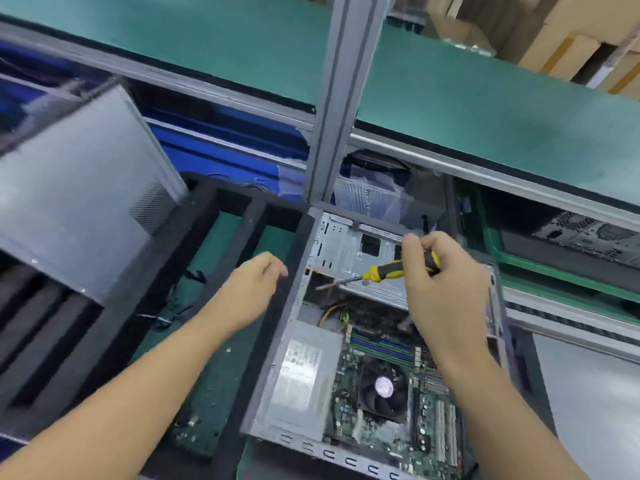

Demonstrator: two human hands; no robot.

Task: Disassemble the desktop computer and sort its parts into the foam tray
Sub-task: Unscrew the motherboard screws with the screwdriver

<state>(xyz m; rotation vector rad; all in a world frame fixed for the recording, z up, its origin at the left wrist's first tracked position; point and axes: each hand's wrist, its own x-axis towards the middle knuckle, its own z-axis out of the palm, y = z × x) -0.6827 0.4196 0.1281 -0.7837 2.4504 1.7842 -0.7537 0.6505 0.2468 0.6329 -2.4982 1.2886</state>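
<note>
Head view: right hand (446, 285) grips a screwdriver (391, 270) over the open computer case (311, 368) — left hand (256, 282), fingers loosely curled, holds nothing at frame centre.

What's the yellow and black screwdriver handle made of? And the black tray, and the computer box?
Screwdriver handle: probably hard plastic with a rubbery grip, judging by its bright yellow and matte black parts. Its shaft looks like shiny metal.
Foam tray: soft-looking foam, dull black with thick walls.
Computer case: sheet metal, bare grey, thin with punched slots.
</note>
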